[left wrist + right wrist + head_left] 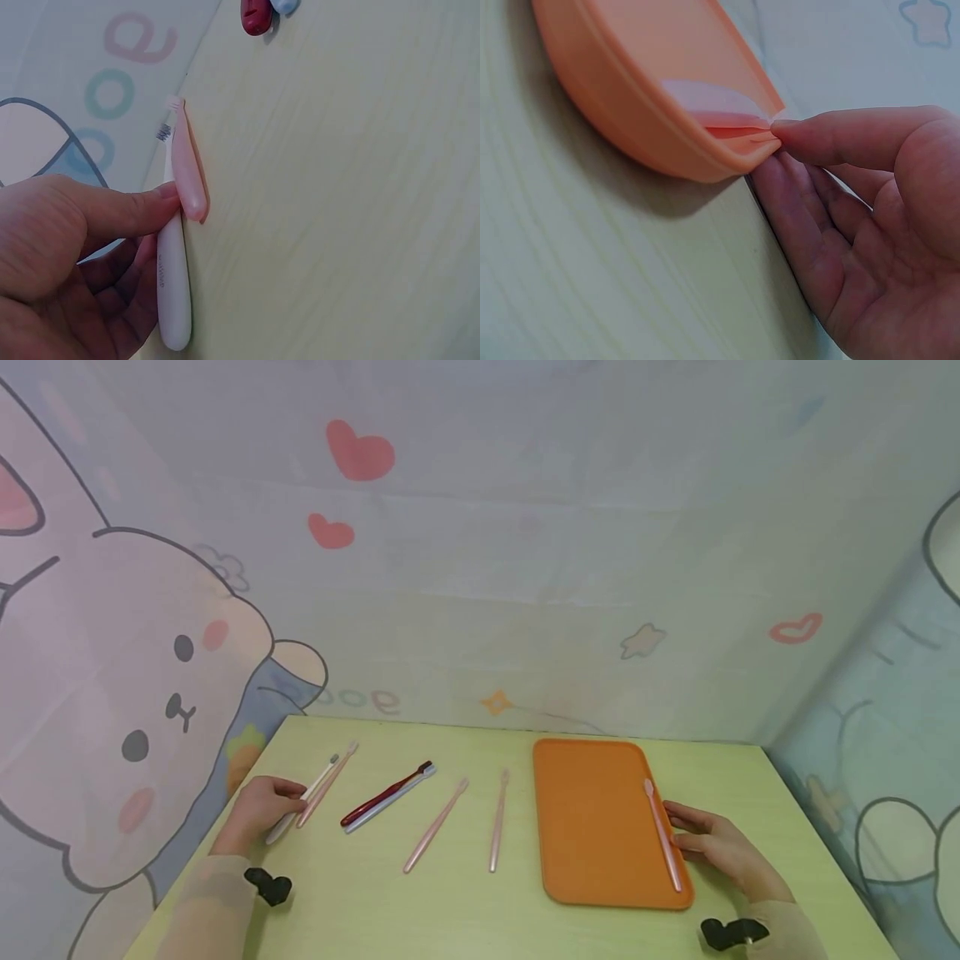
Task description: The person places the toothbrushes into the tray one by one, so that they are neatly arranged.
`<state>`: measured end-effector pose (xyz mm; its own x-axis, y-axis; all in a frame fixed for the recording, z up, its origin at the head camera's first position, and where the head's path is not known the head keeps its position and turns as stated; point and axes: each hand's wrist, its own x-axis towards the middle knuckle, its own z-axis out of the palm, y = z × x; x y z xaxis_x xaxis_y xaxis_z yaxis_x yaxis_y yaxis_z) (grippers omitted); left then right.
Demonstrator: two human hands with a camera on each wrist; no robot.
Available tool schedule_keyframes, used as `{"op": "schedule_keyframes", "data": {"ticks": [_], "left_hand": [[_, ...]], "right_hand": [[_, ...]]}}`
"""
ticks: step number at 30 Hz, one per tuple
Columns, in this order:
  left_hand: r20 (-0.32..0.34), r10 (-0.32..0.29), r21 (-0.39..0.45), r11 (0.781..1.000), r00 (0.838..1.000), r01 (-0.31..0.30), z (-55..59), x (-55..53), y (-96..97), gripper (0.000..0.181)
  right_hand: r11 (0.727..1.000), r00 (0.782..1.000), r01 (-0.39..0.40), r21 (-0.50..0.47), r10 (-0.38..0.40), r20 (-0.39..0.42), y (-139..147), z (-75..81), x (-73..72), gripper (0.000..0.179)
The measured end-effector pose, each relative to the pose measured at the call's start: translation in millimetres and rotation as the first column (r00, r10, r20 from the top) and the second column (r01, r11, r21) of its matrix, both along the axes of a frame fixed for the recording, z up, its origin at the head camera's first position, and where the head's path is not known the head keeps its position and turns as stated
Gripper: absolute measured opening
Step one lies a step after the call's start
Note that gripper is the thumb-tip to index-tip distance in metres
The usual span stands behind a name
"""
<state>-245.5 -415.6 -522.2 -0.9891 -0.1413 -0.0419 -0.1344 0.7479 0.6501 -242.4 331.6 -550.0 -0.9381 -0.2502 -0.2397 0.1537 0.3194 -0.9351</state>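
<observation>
At the left of the table my left hand (260, 810) pinches a white toothbrush (174, 289) with dark bristles, thumb on its handle. A pink toothbrush (190, 180) lies right alongside it, its handle end close to my thumb tip. On the right side, my right hand (723, 853) grips the right rim of an orange tray (592, 827), thumb at the top edge and fingers beneath in the right wrist view. Inside the tray, along that rim, lies another pink toothbrush (663, 835).
Between the hands, a dark red toothbrush (385, 794) and a light blue toothbrush (390, 799) lie side by side. Closer to the tray are two separate pink toothbrushes, one slanted (435, 827) and one nearly straight (498, 822). A printed cloth (480, 568) hangs behind the table.
</observation>
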Motion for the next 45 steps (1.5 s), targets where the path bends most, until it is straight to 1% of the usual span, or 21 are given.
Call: {"op": "schedule_keyframes", "data": {"ticks": [2, 7, 10, 17, 21, 26, 29, 31, 33, 37, 41, 45], "left_hand": [[-0.001, 0.001, -0.007, 1.0, 1.0, -0.001, 3.5, 1.0, 1.8, 0.03], [-0.006, -0.03, -0.032, 0.999, 1.0, 0.029, 12.7, 2.8, 7.6, 0.029], [0.0, -0.035, -0.045, 0.998, 0.999, 0.035, 15.0, 1.0, 11.7, 0.028], [0.031, -0.009, -0.036, 0.999, 0.999, 0.01, 12.7, -5.3, 20.2, 0.026], [0.043, -0.015, -0.04, 0.999, 0.999, 0.017, 11.9, -5.9, 19.0, 0.026], [0.041, -0.034, -0.035, 0.999, 0.999, 0.035, 8.3, -4.4, 12.3, 0.028], [0.058, -0.01, 0.013, 1.0, 0.998, 0.009, 5.0, -0.1, 7.0, 0.032], [0.072, 0.019, 0.047, 0.999, 0.997, -0.022, 2.6, 3.6, 3.6, 0.034], [0.082, 0.04, 0.062, 0.997, 0.996, -0.045, 1.3, 6.3, 0.4, 0.035], [0.079, 0.046, 0.064, 0.997, 0.996, -0.052, 2.0, 7.4, -3.4, 0.035], [0.085, 0.047, 0.093, 0.994, 0.995, -0.055, 4.4, 6.9, -3.2, 0.036], [0.063, 0.067, 0.098, 0.993, 0.996, -0.073, 5.0, 12.5, -0.5, 0.038]], "right_hand": [[1.0, 1.0, -0.002, 0.005, 0.002, -0.005, 0.9, -1.0, 0.4, 0.074], [1.0, 1.0, -0.001, -0.008, 0.001, -0.014, 4.4, -2.4, 3.1, 0.074], [1.0, 1.0, 0.006, -0.003, -0.006, -0.013, 7.1, -2.0, 5.1, 0.074], [0.999, 1.0, 0.013, 0.044, -0.013, -0.01, 12.6, -2.1, 9.1, 0.074], [0.999, 1.0, 0.03, 0.028, -0.03, 0.004, 13.0, -6.7, 7.4, 0.075], [1.0, 1.0, 0.021, 0.001, -0.021, 0.004, 11.5, -8.3, 4.5, 0.076], [1.0, 1.0, 0.019, 0.019, -0.019, -0.007, 9.9, -7.3, 2.3, 0.076], [0.999, 1.0, 0.014, 0.051, -0.013, -0.018, 8.0, -6.6, 0.9, 0.076], [0.999, 1.0, 0.009, 0.049, -0.008, -0.013, 6.1, -6.0, -0.6, 0.077], [1.0, 1.0, -0.013, 0.028, 0.014, -0.019, 3.1, -4.3, -1.5, 0.075], [1.0, 0.999, -0.018, 0.015, 0.019, -0.036, 2.3, -1.6, -0.3, 0.074], [1.0, 1.0, -0.015, 0.001, 0.015, -0.027, 2.1, 0.4, 0.6, 0.074]]}}
